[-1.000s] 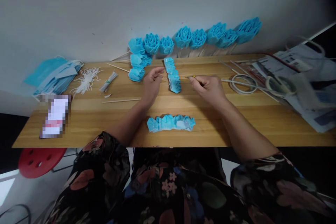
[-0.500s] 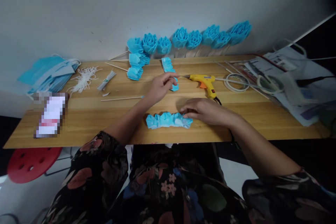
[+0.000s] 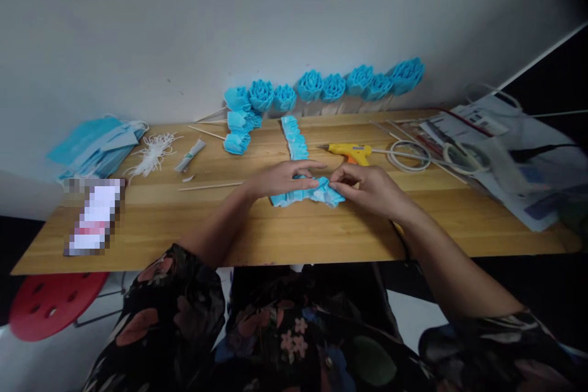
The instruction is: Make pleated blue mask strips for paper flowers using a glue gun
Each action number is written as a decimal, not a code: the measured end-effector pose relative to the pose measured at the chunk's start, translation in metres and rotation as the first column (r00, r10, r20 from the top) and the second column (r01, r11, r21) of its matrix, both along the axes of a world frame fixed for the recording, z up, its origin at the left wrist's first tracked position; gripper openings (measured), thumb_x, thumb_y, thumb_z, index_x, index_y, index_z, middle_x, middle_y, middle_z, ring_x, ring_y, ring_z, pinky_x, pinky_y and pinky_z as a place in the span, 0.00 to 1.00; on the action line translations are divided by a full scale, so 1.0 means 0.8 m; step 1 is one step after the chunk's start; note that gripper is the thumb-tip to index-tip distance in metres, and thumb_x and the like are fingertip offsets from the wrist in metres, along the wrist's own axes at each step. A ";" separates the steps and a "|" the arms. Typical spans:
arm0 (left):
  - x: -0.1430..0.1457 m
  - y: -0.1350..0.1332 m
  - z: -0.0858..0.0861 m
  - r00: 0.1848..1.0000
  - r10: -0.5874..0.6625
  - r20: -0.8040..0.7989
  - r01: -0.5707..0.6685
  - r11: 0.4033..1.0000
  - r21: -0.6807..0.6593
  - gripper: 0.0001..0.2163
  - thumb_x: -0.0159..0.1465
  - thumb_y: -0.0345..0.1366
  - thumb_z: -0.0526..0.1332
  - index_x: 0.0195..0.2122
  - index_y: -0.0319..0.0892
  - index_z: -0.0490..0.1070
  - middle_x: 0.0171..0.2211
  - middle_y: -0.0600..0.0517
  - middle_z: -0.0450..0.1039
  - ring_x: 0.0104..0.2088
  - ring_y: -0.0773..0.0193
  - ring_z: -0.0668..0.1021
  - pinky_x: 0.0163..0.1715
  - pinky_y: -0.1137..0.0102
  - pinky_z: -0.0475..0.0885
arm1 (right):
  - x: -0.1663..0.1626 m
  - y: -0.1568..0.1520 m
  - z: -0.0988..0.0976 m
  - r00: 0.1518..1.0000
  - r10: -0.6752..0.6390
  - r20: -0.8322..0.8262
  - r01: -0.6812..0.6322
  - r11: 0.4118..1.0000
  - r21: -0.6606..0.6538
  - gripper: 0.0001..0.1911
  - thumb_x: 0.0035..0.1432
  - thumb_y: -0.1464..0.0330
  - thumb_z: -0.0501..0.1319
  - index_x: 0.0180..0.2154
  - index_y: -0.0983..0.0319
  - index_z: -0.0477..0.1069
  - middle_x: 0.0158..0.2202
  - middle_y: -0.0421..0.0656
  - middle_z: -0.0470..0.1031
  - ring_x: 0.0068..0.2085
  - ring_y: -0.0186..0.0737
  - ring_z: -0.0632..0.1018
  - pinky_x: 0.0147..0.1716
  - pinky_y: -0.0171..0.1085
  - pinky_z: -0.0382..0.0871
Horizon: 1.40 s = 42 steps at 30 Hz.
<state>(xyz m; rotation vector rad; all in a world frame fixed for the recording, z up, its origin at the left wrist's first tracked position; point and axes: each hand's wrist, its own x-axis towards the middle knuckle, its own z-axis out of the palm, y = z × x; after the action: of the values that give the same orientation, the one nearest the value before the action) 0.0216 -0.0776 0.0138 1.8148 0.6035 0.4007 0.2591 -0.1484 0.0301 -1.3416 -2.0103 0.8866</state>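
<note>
Near blue pleated strip [image 3: 307, 196] lies on the tabletop [image 3: 239, 229] in front of the person, long axis approx. L–R, i.e. crosswise to them. R hand [image 3: 367, 188] is at its R end: thumb + index tips brought together, apparently pinching the far edge there; the grip's partly hidden. L hand [image 3: 282, 179] comes in from the L, over the strip's far side & mid part, fingers loosely spread w/ a gap b/w thumb & index; can't tell if the thumb presses on it. So the strip runs b/w the two, R hand nearer its R tip, L hand covering part of the rest.

Far blue pleated strip [image 3: 294, 136] lies just beyond L hand, long axis running near–far, approx. square to the other. Yellow glue gun [image 3: 350, 150] sits beyond R hand, nozzle pointing L. Thin wooden stick [image 3: 209, 186] lies L of L hand.
</note>
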 end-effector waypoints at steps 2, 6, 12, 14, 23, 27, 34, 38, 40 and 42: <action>0.000 -0.002 0.005 0.998 0.055 0.023 -0.055 0.998 -0.018 0.22 0.64 0.41 0.67 0.58 0.41 0.73 0.39 0.49 0.80 0.37 0.64 0.79 0.37 0.70 0.72 | -0.004 0.000 -0.002 0.997 -0.037 -0.074 0.039 0.999 0.021 0.07 0.61 0.63 0.64 0.33 0.59 0.74 0.27 0.40 0.76 0.27 0.36 0.74 0.28 0.36 0.64; 0.006 -0.009 0.009 0.983 0.179 0.037 -0.178 0.984 -0.025 0.11 0.63 0.38 0.66 0.43 0.38 0.79 0.34 0.50 0.80 0.33 0.67 0.78 0.34 0.72 0.70 | -0.013 0.001 -0.007 0.985 -0.053 -0.166 0.063 0.997 0.054 0.07 0.62 0.63 0.63 0.34 0.59 0.75 0.29 0.40 0.77 0.29 0.37 0.74 0.29 0.37 0.65; 0.011 -0.016 0.015 0.975 0.221 0.037 -0.221 0.975 -0.014 0.06 0.61 0.35 0.64 0.33 0.38 0.78 0.29 0.52 0.77 0.28 0.70 0.75 0.31 0.73 0.67 | -0.007 0.002 -0.004 0.983 0.017 -0.182 0.001 0.995 0.096 0.16 0.70 0.58 0.55 0.42 0.58 0.79 0.35 0.42 0.81 0.33 0.40 0.78 0.33 0.39 0.70; 0.011 -0.018 0.018 0.971 0.237 0.029 -0.237 0.971 0.016 0.05 0.61 0.35 0.64 0.32 0.38 0.77 0.27 0.53 0.76 0.27 0.70 0.74 0.30 0.74 0.66 | -0.006 0.001 -0.004 0.989 0.042 -0.140 -0.024 0.991 0.133 0.14 0.69 0.58 0.58 0.43 0.58 0.80 0.35 0.42 0.82 0.32 0.40 0.78 0.32 0.39 0.71; 0.009 -0.021 0.027 0.956 0.295 -0.005 -0.292 0.946 -0.142 0.06 0.60 0.35 0.64 0.30 0.38 0.75 0.25 0.55 0.73 0.26 0.72 0.72 0.29 0.75 0.65 | -0.013 0.003 -0.012 0.986 0.160 0.049 -0.150 0.710 0.688 0.06 0.66 0.73 0.63 0.40 0.58 0.78 0.43 0.45 0.84 0.45 0.43 0.82 0.47 0.45 0.74; 0.003 -0.022 0.025 0.935 0.354 -0.019 -0.348 0.906 -0.240 0.05 0.58 0.34 0.66 0.30 0.38 0.75 0.26 0.55 0.74 0.27 0.71 0.73 0.31 0.75 0.67 | -0.014 0.005 -0.013 0.990 0.129 0.050 -0.126 0.696 0.707 0.07 0.67 0.72 0.62 0.44 0.57 0.77 0.41 0.44 0.83 0.43 0.43 0.81 0.45 0.45 0.73; 0.003 -0.024 0.016 0.948 0.319 -0.016 -0.305 0.890 -0.339 0.09 0.56 0.38 0.69 0.30 0.38 0.74 0.26 0.55 0.74 0.27 0.71 0.73 0.30 0.75 0.67 | -0.029 0.008 -0.015 0.984 0.102 0.147 -0.175 0.707 0.686 0.05 0.67 0.68 0.63 0.42 0.56 0.79 0.38 0.43 0.80 0.39 0.42 0.77 0.39 0.42 0.70; -0.002 -0.020 0.011 0.945 0.327 0.006 -0.313 0.910 -0.273 0.10 0.57 0.41 0.68 0.30 0.38 0.73 0.27 0.54 0.74 0.27 0.70 0.73 0.30 0.75 0.67 | -0.024 0.008 -0.019 0.977 0.190 0.099 -0.208 0.728 0.653 0.06 0.68 0.67 0.62 0.39 0.56 0.78 0.40 0.42 0.82 0.43 0.42 0.78 0.43 0.43 0.71; -0.008 -0.016 0.006 0.930 0.368 0.007 -0.358 0.908 -0.217 0.10 0.58 0.41 0.67 0.31 0.39 0.74 0.27 0.54 0.75 0.28 0.70 0.73 0.29 0.75 0.67 | -0.018 0.003 -0.019 0.965 0.258 0.039 -0.226 0.754 0.617 0.06 0.68 0.68 0.62 0.41 0.55 0.78 0.43 0.42 0.84 0.48 0.43 0.79 0.47 0.44 0.73; -0.016 -0.012 0.000 0.911 0.413 -0.008 -0.409 0.898 -0.162 0.10 0.58 0.42 0.66 0.31 0.39 0.74 0.27 0.54 0.74 0.27 0.69 0.73 0.28 0.75 0.67 | -0.010 -0.006 -0.018 0.958 0.284 -0.027 -0.221 0.801 0.556 0.06 0.68 0.69 0.62 0.41 0.53 0.78 0.43 0.41 0.84 0.49 0.43 0.79 0.47 0.45 0.74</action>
<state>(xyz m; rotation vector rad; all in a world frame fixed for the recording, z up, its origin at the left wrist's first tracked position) 0.0087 -0.0872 0.0139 1.5198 0.9795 0.6401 0.2507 -0.1529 0.0156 -0.6967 -2.1609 0.4132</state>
